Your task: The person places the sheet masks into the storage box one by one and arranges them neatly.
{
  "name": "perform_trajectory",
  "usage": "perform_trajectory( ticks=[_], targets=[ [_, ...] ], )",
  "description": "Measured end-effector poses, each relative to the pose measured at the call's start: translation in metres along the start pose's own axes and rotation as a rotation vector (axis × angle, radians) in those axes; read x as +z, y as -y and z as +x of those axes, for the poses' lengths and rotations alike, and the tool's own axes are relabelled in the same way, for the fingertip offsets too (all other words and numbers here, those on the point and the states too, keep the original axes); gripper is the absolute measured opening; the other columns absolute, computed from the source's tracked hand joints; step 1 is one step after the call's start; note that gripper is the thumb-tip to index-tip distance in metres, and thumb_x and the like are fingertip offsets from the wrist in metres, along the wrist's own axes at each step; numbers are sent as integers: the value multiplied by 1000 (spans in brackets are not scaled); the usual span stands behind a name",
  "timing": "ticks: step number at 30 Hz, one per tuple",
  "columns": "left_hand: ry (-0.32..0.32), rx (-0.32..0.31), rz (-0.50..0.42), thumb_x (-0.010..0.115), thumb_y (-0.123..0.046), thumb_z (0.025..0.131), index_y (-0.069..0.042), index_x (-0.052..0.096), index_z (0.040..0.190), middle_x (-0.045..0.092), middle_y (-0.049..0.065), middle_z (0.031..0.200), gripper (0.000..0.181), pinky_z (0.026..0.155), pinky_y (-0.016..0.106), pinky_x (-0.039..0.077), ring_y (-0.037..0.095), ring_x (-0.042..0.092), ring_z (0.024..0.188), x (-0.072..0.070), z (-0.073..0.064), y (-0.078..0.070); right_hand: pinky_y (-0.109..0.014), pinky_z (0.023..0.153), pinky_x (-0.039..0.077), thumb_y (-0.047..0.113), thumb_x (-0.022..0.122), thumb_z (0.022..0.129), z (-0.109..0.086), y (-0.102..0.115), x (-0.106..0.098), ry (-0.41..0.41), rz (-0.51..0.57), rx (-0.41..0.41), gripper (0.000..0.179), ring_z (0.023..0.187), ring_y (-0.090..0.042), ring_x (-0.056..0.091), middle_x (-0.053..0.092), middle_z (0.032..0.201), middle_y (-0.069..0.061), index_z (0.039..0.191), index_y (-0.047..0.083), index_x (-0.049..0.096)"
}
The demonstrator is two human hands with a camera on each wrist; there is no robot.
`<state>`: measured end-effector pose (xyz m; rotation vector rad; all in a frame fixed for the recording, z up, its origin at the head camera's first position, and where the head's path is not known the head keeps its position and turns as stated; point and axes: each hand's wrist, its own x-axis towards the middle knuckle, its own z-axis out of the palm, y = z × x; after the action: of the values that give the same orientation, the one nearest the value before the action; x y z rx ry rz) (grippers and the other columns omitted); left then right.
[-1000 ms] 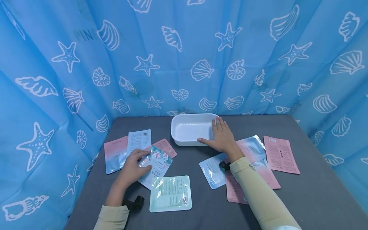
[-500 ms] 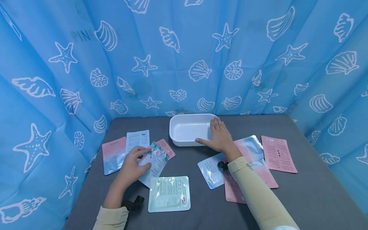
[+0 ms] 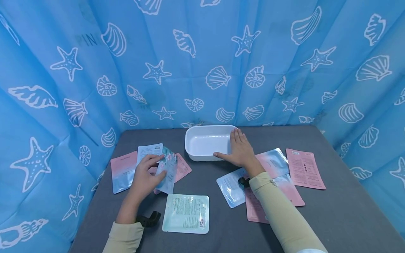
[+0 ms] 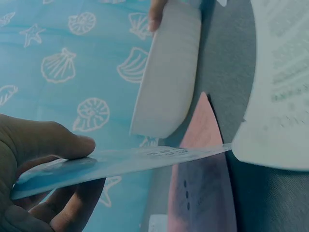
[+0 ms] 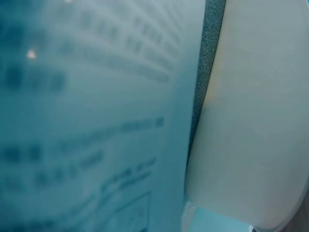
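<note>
My left hand [image 3: 147, 175] pinches a floral sachet, a flat face mask packet [image 3: 168, 168], by its left edge between thumb and fingers. In the left wrist view the packet [image 4: 130, 163] shows nearly edge-on, tilted up from the table. Beneath it lies a pink packet [image 3: 182, 168], partly covered. My right hand [image 3: 242, 151] rests on the right end of a white plastic basin [image 3: 205, 158], fingers straight along the rim and thumb at the front wall. A right-hand finger touches the basin's rim in the left wrist view. The basin is bare inside.
A pale green packet [image 3: 186, 214] lies at the front middle. On the left are a pink-blue packet [image 3: 123, 172] and a light blue one [image 3: 149, 150]. Several pink and blue packets [image 3: 273, 163] overlap under my right forearm, with a pink one [image 3: 305, 168] further right. A blue curtain [image 3: 202, 88] hangs behind.
My left hand has lifted the floral packet's near end and tilted it more upright, uncovering more of the pink packet below. My right hand stays on the basin.
</note>
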<state>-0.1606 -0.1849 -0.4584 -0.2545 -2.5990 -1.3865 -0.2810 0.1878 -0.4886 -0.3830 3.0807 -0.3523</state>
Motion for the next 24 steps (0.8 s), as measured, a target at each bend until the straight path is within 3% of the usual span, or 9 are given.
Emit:
perform_trajectory(
  ticks=[9,12,17,24],
  targets=[
    [-52,19,-95,84,-5,89,-10,71,140,63,9,133,53,95,54,62,30,68,112,9,15,-11,-54,136,7,87,53,87,0,3,-1,-5,6,3,132,167,-38,-2,1,177,-25,166,-8,7],
    [-53,29,-143,84,-4,89,-10,70,140,64,9,131,53,92,44,64,29,68,111,12,20,-14,-54,136,6,86,54,87,-3,2,-1,1,6,15,131,167,-38,-2,0,177,-25,167,-8,7],
    [-97,65,-269,83,4,87,-8,71,139,64,12,130,55,77,25,64,34,67,107,11,26,-19,-54,136,7,87,53,87,-1,3,-2,-14,11,-3,131,167,-38,-2,1,177,-24,167,-7,8],
    [-104,88,-310,84,5,86,-7,71,139,64,13,130,55,76,19,62,35,68,105,13,35,-23,-54,136,7,88,52,87,0,3,-1,-7,2,9,132,167,-37,-3,0,177,-24,167,-8,7]
  ],
)
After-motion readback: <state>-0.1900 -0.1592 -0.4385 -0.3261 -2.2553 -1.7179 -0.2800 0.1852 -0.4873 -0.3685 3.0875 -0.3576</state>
